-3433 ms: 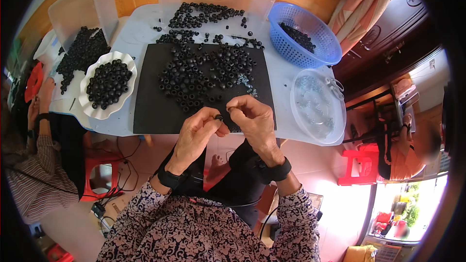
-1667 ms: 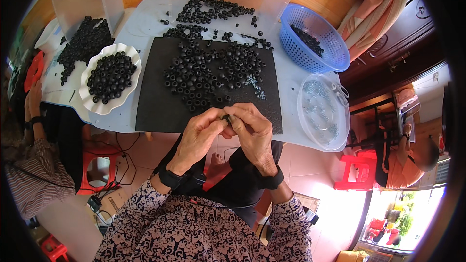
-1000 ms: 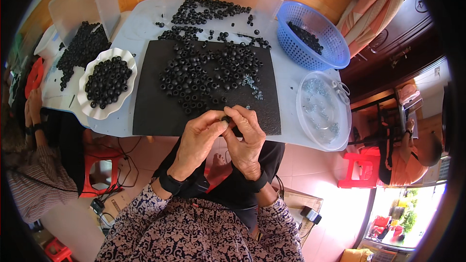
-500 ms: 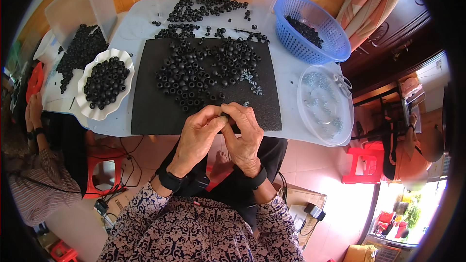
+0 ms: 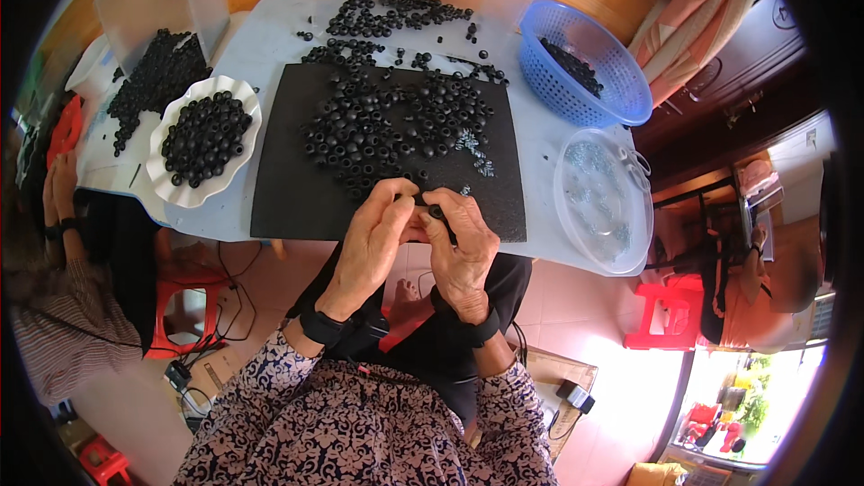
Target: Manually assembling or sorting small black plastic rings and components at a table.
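My left hand (image 5: pixel 373 238) and my right hand (image 5: pixel 463 256) meet over the near edge of a black mat (image 5: pixel 297 202). Between the thumb and fingers of the right one sits a black bead (image 5: pixel 436 211). The left fingers are pinched together close beside it; what they grip, if anything, is hidden. Just beyond my fingertips, a pile of round black beads with holes (image 5: pixel 360 135) spreads over the mat. A few small silvery-blue pieces (image 5: pixel 481 166) lie at the pile's right side.
A white scalloped dish (image 5: pixel 160 178) of black beads stands left. On the right are a blue basket (image 5: pixel 585 108) and a clear lid (image 5: pixel 576 247) with small silvery pieces. More loose beads (image 5: pixel 396 13) lie at the back. Other people sit left (image 5: pixel 63 333) and far right (image 5: pixel 756 279).
My fingers have shifted: a black bead now shows in the right hand, and the hands' fingertips have moved slightly apart. The whole view has shifted slightly.
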The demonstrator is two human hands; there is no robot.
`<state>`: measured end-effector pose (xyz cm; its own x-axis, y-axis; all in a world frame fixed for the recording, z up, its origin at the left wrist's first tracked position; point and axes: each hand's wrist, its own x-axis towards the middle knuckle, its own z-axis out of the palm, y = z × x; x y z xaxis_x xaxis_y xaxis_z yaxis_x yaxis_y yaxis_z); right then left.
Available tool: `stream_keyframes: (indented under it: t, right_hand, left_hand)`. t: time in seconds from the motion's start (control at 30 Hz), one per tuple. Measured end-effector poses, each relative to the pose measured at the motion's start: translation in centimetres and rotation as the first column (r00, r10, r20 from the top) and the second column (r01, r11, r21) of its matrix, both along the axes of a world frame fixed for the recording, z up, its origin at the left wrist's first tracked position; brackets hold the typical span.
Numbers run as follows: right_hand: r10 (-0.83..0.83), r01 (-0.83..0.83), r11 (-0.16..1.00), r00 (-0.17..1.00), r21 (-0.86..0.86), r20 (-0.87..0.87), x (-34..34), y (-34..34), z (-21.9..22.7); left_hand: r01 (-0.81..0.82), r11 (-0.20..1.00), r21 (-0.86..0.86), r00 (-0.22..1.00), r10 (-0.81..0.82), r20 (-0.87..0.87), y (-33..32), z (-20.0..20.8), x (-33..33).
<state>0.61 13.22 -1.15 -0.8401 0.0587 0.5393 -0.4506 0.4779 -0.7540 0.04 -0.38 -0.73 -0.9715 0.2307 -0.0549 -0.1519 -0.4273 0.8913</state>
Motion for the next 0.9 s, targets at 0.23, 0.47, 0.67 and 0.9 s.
stream_keyframes:
  t: [0.23, 0.47, 0.67, 0.9]
  right_hand:
    - [-0.020, 0.017, 1.000, 0.990, 0.025, 0.141, -0.7, 1.2, 3.3]
    - [-0.372, 0.460, 0.838, 0.875, 0.293, -0.308, -12.5, 11.4, 12.8]
    - [-0.060, 0.086, 0.963, 0.992, 0.255, -0.107, -11.5, 4.6, 7.1]
    - [0.302, -0.331, 0.839, 0.944, 0.433, 0.136, -9.2, -1.5, 4.3]
  left_hand:
    - [-0.062, 0.974, -0.216, 0.980, 0.019, -0.197, 0.4, 0.1, 1.6]
    - [0.065, 0.970, -0.233, 0.981, -0.105, -0.164, 0.2, 1.7, 2.4]
    - [-0.017, 0.944, -0.330, 0.983, -0.044, -0.179, -1.4, 0.7, 1.9]
    - [0.034, 0.968, -0.248, 0.990, -0.067, -0.127, -1.8, 0.2, 1.4]
